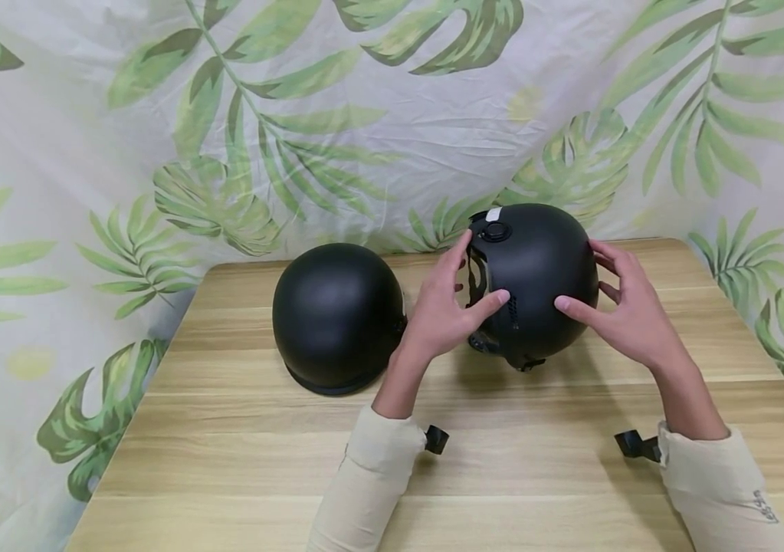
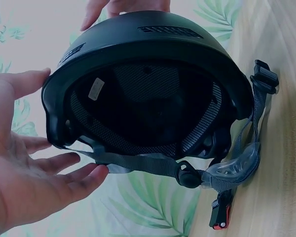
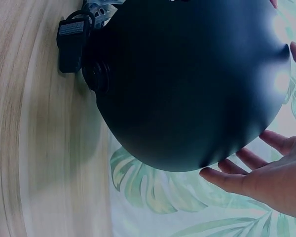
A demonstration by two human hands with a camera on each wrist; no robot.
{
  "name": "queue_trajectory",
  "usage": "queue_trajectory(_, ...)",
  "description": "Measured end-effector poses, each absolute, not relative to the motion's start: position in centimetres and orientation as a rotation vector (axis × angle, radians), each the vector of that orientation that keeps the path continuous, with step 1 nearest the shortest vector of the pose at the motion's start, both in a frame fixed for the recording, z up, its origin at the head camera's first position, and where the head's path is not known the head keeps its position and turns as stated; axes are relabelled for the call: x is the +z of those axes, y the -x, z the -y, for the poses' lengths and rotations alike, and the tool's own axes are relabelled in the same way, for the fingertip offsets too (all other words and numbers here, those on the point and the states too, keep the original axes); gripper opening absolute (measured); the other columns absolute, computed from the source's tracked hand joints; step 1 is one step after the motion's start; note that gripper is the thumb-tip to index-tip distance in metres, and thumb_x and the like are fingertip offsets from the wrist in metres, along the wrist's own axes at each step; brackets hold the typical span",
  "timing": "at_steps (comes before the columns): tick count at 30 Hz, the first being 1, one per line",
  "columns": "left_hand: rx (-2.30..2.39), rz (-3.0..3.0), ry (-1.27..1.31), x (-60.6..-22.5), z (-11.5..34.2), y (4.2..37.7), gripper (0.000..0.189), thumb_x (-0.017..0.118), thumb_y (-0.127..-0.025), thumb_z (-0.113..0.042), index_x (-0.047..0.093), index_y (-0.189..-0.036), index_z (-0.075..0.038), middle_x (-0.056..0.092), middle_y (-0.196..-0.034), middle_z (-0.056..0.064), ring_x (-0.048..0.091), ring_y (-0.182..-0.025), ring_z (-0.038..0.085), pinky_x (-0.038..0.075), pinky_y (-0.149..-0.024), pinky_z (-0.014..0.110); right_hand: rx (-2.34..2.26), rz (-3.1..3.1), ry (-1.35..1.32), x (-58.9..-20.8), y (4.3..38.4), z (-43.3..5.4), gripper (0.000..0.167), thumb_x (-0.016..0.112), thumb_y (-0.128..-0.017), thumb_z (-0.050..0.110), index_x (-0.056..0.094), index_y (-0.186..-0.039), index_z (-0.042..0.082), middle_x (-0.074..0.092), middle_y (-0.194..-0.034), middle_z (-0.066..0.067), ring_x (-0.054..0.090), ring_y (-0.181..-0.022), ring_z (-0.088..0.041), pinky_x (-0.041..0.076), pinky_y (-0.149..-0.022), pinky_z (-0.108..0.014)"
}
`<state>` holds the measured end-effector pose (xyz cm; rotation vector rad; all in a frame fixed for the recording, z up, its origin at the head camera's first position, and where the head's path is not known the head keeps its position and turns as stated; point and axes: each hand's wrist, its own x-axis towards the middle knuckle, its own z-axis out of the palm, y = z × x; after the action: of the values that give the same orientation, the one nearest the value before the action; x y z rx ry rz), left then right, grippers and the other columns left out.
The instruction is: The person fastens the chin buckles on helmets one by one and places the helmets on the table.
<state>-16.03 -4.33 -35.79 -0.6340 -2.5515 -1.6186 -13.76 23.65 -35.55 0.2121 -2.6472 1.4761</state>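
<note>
A matte black helmet (image 1: pixel 543 268) is turned on its side above the right half of the table, its opening facing left. My left hand (image 1: pixel 443 303) holds the opening's edge, thumb on the outer shell near a vent (image 2: pixel 170 32) and fingers by the chin strap (image 2: pixel 153 163). On the crown side my right hand (image 1: pixel 629 310) grips the rounded shell with thumb and fingertips spread. The left wrist view shows the dark padded inside with a small white label (image 2: pixel 95 89). A black buckle (image 3: pixel 71 44) hangs close to the tabletop.
A second black helmet (image 1: pixel 336 314) sits dome up to the left, beside my left wrist. Both stand on a wood-grain table (image 1: pixel 240 460). A leaf-printed cloth (image 1: pixel 433 138) hangs behind the table. Black camera mounts (image 1: pixel 436 439) stick out from the beige sleeves (image 1: pixel 371 483).
</note>
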Motion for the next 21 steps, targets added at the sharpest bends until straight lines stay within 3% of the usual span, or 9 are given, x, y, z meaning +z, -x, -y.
queue_trajectory(12, -1.584, 2.613, 0.732, -36.0, 3.7, 16.1, 0.093, 0.079, -0.095, -0.036, 0.027, -0.170, -0.016, 0.037, -0.171, 0.009, 0.046, -0.152, 0.031, 0.052, -0.115, 0.049, 1.432, 2.620, -0.166, -35.4, 13.9, -24.3, 0.096, 0.084, -0.091, 0.026, 0.028, -0.168, 0.012, 0.027, -0.171, -0.018, 0.029, -0.156, -0.045, 0.034, -0.115, -0.077)
queue_trajectory(21, -1.444, 2.764, 0.672, -36.9, 3.3, 16.4, 0.091, 0.079, -0.094, -0.044, 0.032, -0.168, -0.019, 0.036, -0.172, 0.007, 0.037, -0.159, 0.027, 0.038, -0.126, 0.051, 1.456, 2.639, -0.111, -35.4, 13.9, -24.5, 0.091, 0.080, -0.096, 0.032, 0.028, -0.168, 0.011, 0.025, -0.171, -0.020, 0.029, -0.156, -0.048, 0.037, -0.114, -0.075)
